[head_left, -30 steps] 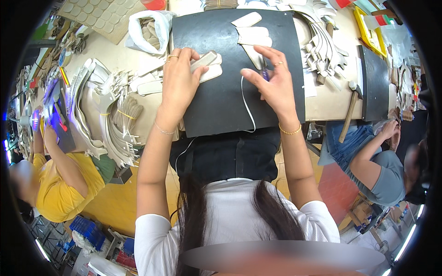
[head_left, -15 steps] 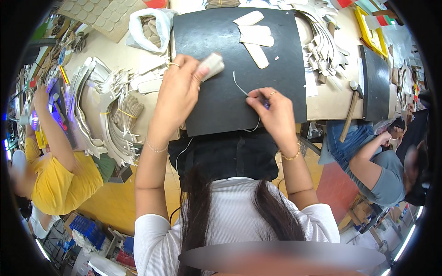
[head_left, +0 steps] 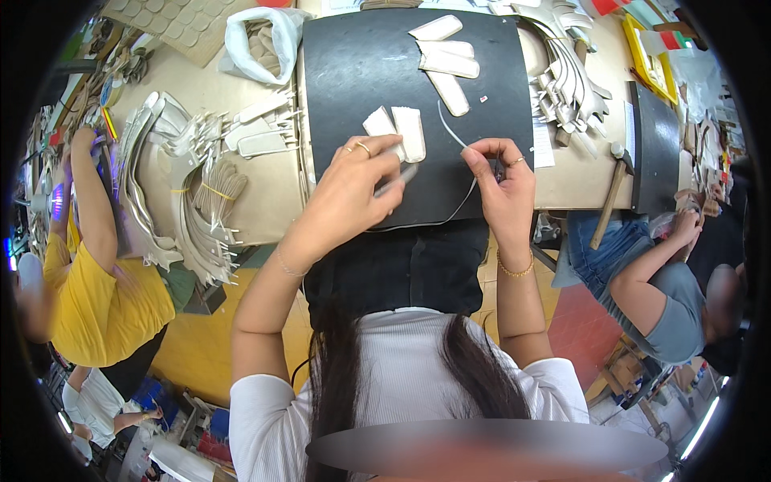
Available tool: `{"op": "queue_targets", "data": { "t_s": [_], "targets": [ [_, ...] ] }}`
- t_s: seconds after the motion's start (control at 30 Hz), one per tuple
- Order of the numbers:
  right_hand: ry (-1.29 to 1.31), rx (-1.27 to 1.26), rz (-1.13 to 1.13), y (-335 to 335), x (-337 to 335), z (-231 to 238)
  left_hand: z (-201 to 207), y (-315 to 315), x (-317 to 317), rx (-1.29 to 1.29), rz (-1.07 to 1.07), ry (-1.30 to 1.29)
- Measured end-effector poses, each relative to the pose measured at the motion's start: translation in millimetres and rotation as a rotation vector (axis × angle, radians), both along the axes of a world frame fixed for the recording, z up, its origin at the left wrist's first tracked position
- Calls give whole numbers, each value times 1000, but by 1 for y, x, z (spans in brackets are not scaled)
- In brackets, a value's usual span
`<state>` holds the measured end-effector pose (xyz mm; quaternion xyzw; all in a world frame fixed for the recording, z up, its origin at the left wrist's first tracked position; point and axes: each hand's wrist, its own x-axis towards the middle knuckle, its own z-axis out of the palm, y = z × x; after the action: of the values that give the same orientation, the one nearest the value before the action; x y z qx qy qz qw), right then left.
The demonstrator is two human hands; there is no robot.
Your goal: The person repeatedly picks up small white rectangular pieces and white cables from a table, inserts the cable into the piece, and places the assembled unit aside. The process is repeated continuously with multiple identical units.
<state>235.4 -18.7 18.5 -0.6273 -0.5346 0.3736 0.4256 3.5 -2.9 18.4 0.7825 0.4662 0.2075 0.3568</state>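
Two hands at work. Right hand [head_left: 499,181] fingers pinch a thin pale cord [head_left: 459,173] over the black mat [head_left: 361,72]. Left hand [head_left: 353,193] fingers curl around a slim grey tool [head_left: 399,178], beside two white cut pieces [head_left: 397,131].

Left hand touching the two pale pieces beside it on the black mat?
Cannot tell. In the head view the left hand sits right at the lower edge of the pale pieces, with fingertips overlapping them, but actual contact isn't plain.

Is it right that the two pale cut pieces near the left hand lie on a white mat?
Not quite. In the head view the two pale cut pieces near the left hand lie on a black mat, not a white one.
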Motion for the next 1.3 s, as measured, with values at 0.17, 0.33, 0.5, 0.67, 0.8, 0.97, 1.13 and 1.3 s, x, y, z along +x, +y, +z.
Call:
{"op": "queue_targets", "data": {
  "t_s": [0.17, 0.33, 0.5, 0.67, 0.8, 0.97, 1.13, 1.3],
  "targets": [
    [124, -52, -8, -2, -4, 2, 19, -4, -7, -188, -192, 49],
    [218, -156, -16, -15, -2, 9, 22, -13, -5, -132, -79, -22],
    [-136, 181, 284, -26, -8, -2, 1, -24, -2, 192, 200, 209],
    [-233, 363, 435, -17, -13, -14, -15, -57, -5, 398, 176, 156],
    [-373, 442, 565, -9, -12, -16, -24, -84, -5, 461, 70, 299],
    [-467, 568, 666, 0, -15, -20, -31, -88, -11, 489, 41, 314],
    [-575, 668, 650, 0, -20, -24, -31, -85, -13, 513, 24, 315],
    [-607, 659, 633, -3, -21, -27, -32, -84, -13, 498, 18, 298]
  ]
}}
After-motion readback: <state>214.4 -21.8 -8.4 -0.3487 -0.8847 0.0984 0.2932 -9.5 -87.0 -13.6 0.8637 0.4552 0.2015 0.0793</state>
